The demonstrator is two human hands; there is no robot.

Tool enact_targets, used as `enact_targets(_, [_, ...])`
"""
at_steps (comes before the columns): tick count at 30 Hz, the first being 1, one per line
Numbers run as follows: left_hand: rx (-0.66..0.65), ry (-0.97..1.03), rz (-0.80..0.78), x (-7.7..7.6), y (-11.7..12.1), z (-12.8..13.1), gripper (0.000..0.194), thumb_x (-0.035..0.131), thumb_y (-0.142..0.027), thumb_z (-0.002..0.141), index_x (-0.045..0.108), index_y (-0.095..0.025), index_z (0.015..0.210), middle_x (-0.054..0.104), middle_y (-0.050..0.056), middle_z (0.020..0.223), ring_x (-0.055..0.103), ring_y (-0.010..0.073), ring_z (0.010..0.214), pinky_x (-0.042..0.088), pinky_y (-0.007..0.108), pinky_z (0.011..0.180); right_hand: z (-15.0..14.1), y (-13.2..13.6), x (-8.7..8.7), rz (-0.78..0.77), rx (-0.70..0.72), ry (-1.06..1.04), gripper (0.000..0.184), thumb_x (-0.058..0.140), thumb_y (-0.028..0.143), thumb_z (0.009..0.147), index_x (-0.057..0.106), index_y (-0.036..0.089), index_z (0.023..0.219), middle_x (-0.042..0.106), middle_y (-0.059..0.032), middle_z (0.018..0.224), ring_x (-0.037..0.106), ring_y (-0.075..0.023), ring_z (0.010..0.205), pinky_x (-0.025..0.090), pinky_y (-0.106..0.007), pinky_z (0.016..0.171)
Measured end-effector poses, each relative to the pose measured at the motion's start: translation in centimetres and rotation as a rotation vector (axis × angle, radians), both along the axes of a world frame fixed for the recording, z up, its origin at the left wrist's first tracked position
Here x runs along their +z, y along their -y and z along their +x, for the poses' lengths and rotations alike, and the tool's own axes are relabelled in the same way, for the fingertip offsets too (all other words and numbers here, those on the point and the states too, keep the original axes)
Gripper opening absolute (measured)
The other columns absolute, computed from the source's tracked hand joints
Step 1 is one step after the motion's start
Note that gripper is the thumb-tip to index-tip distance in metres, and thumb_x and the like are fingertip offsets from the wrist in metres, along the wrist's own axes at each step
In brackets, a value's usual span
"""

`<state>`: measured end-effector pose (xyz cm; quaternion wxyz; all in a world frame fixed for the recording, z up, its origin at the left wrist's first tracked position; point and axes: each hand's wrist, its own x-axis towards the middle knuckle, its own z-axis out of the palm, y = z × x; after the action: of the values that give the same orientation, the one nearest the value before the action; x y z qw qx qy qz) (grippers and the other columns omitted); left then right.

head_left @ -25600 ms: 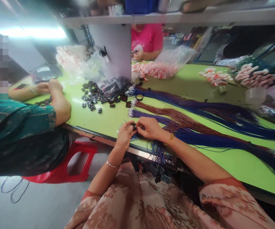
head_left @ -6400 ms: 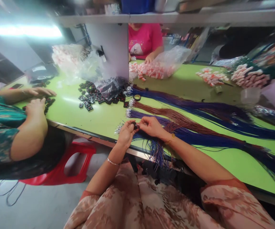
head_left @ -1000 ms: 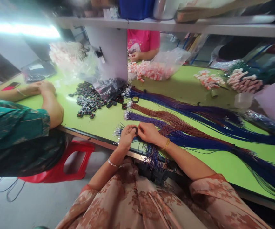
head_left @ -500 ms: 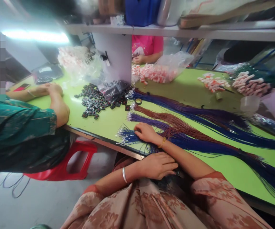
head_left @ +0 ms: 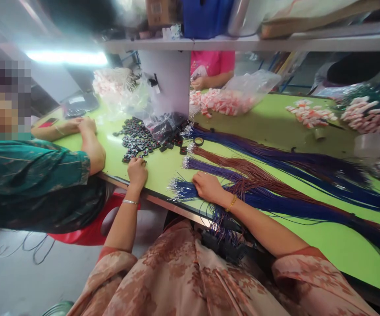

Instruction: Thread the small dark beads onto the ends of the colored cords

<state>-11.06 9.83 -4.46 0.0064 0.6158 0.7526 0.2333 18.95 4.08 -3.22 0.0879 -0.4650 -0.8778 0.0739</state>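
At the near edge of a pile of small black plastic connector housings [head_left: 140,139], my left hand [head_left: 137,172] has its fingers closed on one of the housings. My right hand [head_left: 208,188] rests among the blue wires [head_left: 181,188], close to their silvery tips. Its fingers are curled onto the wires; how many they grip is hidden. Several black housings with wires in them [head_left: 224,246] lie on my lap, below the table edge. Purple wires [head_left: 203,166] and brown wires [head_left: 223,157] run alongside the blue ones.
A co-worker's forearms [head_left: 91,142] rest on the green table [head_left: 163,173] at left. Another person in pink [head_left: 221,66] sits across. A roll of tape [head_left: 198,141], pink-and-white connectors [head_left: 227,102] and a shelf [head_left: 219,44] are beyond the wires. A red stool [head_left: 87,230] stands at left.
My left hand has left my lap and moved left and forward to the black housings. The wired housings on my lap are now uncovered. My right hand stays at the blue wires.
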Motion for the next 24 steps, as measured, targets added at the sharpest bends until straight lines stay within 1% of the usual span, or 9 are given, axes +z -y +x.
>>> enact_targets(3, [-0.027,-0.021,0.006,-0.1,0.8,1.4,0.018,0.047,-0.016,0.079,0.063,-0.016,0.088,0.061,0.013,0.092,0.057,0.0261,0.087,0.041,0.037,0.079,0.3,0.0,0.8,0.053,0.017,0.070,0.015,0.045,0.014,0.083,0.059,0.013,0.087,0.061,-0.0135,0.090,0.051,-0.0213,0.082,0.029,-0.030,0.067])
enact_targets(5, [-0.059,0.008,-0.007,0.0,1.4,2.3,0.020,0.051,-0.014,0.076,0.062,-0.016,0.093,0.061,0.011,0.086,0.056,0.0267,0.086,0.041,0.038,0.080,0.6,0.0,1.4,0.016,-0.016,0.010,0.015,0.044,0.016,0.085,0.058,0.013,0.089,0.062,-0.0122,0.087,0.051,-0.0196,0.076,0.028,-0.029,0.065])
enact_targets(7, [-0.096,0.118,0.014,0.2,1.9,3.0,0.027,0.053,-0.012,0.075,0.061,-0.017,0.100,0.061,0.009,0.085,0.056,0.0255,0.087,0.041,0.039,0.081,0.8,-0.1,2.1,-0.075,-0.052,-0.120,0.015,0.043,0.020,0.087,0.057,0.015,0.089,0.063,-0.0075,0.080,0.050,-0.0161,0.068,0.028,-0.027,0.062])
enact_targets(9, [-0.131,0.360,0.050,0.5,2.5,3.8,0.030,0.056,-0.014,0.075,0.061,-0.018,0.105,0.061,0.007,0.086,0.056,0.0221,0.085,0.043,0.037,0.081,0.7,-0.3,2.7,-0.167,-0.045,-0.260,0.012,0.045,0.021,0.085,0.056,0.016,0.084,0.062,-0.0029,0.074,0.048,-0.0129,0.062,0.027,-0.025,0.059])
enact_targets(11, [-0.168,0.734,0.044,0.9,3.1,4.9,0.030,0.059,-0.018,0.075,0.061,-0.018,0.105,0.060,0.005,0.085,0.058,0.0181,0.081,0.046,0.033,0.076,0.3,-0.7,3.2,-0.236,-0.002,-0.376,0.008,0.048,0.019,0.081,0.055,0.016,0.077,0.060,-0.0004,0.069,0.046,-0.0106,0.059,0.028,-0.023,0.058])
enact_targets(14, [-0.242,1.311,-0.050,1.7,4.3,6.9,0.034,0.068,-0.022,0.070,0.061,-0.017,0.103,0.060,0.003,0.087,0.062,0.0138,0.078,0.048,0.027,0.071,-1.1,-1.4,3.9,-0.331,0.065,-0.532,0.007,0.049,0.018,0.077,0.054,0.016,0.073,0.056,0.0022,0.065,0.043,-0.0084,0.056,0.029,-0.021,0.057])
enact_targets(16, [-0.275,1.552,-0.115,2.4,5.1,8.1,0.036,0.072,-0.022,0.068,0.062,-0.016,0.101,0.063,0.003,0.089,0.063,0.0125,0.079,0.049,0.024,0.072,-1.9,-1.7,4.4,-0.380,0.099,-0.617,0.007,0.049,0.019,0.077,0.054,0.016,0.073,0.054,0.0033,0.063,0.042,-0.0079,0.056,0.030,-0.021,0.056])
enact_targets(20, [-0.277,1.787,-0.208,3.1,6.5,9.6,0.028,0.070,-0.019,0.072,0.063,-0.014,0.098,0.067,0.005,0.086,0.064,0.0107,0.075,0.051,0.021,0.069,-2.7,-1.6,4.7,-0.380,0.115,-0.699,0.008,0.050,0.020,0.076,0.055,0.015,0.073,0.052,0.0042,0.061,0.041,-0.0078,0.056,0.031,-0.020,0.055])
enact_targets(24, [-0.279,1.895,-0.261,3.0,7.4,10.4,0.024,0.067,-0.013,0.074,0.063,-0.014,0.097,0.067,0.004,0.083,0.064,0.0101,0.075,0.052,0.019,0.068,-2.2,-1.0,4.3,-0.289,0.038,-0.724,0.012,0.050,0.024,0.078,0.054,0.016,0.070,0.053,0.0035,0.059,0.041,-0.0081,0.055,0.029,-0.021,0.054])
